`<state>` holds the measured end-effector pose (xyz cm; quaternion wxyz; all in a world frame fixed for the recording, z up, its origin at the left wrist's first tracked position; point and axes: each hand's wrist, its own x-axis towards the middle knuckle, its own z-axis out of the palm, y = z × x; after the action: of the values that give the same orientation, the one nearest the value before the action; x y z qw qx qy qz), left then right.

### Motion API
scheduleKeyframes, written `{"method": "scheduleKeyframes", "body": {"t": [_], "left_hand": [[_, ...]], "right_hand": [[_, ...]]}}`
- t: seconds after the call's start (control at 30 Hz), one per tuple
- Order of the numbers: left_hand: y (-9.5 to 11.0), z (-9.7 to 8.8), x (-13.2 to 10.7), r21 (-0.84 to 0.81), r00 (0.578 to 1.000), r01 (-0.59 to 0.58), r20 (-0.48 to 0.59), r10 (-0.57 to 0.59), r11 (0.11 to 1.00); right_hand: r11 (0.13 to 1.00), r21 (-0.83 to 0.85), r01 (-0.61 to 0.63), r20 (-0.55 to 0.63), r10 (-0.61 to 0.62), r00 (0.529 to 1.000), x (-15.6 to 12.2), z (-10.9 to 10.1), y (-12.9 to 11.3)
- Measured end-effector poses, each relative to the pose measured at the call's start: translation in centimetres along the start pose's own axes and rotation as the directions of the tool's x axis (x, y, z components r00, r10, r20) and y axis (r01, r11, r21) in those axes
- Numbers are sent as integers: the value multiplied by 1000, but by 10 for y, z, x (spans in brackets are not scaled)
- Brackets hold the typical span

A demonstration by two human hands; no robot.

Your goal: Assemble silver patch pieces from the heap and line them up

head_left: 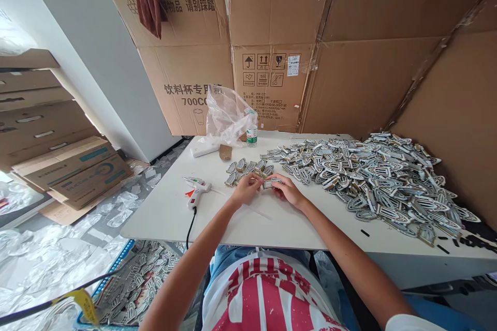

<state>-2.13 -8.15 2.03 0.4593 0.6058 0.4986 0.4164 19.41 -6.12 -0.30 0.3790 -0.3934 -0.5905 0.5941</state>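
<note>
My right hand (pixel 286 191) is closed around a small silver-grey metal-looking piece (pixel 272 183) with a rounded outline. Close beside it, my left hand (pixel 247 189) has its fingers pinched together near the piece's left end; what lies between those fingertips is hidden. Just beyond my left hand sits a small group of similar pieces (pixel 241 166), some showing gold-coloured edges. A large heap of such pieces (pixel 365 170) covers the right part of the white table (pixel 163 212). To the left lies a white glue gun (pixel 199 194) with an orange trigger.
Cardboard walls (pixel 272 15) enclose the table's back and right. A clear plastic bag (pixel 223 114), a green-labelled bottle (pixel 252 135) and a brown scrap (pixel 225 152) stand at the back. Black strips (pixel 442 249) lie front right. A blue-rimmed crate (pixel 104 282) holds more pieces below left.
</note>
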Motion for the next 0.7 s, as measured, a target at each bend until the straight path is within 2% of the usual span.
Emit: {"method": "scheduleKeyframes", "body": {"t": [0.1,0.2,0.37,0.7], "left_hand": [[2,-1,-1,-35,998,58,-6,-58,998],[2,-1,0,-53,998,65,11,-65,996],[-1,0,2,-47,997,46,68,-42,998],[1,2,-1,55,992,-29,123,22,998]], "right_hand": [[1000,-1,1,5,-1,1000,-1,-1,-2],[1000,20,12,40,-13,999,-4,-1,-6],[999,51,12,99,-17,995,-6,0,-8],[998,55,43,58,-46,997,-7,0,-8]]}}
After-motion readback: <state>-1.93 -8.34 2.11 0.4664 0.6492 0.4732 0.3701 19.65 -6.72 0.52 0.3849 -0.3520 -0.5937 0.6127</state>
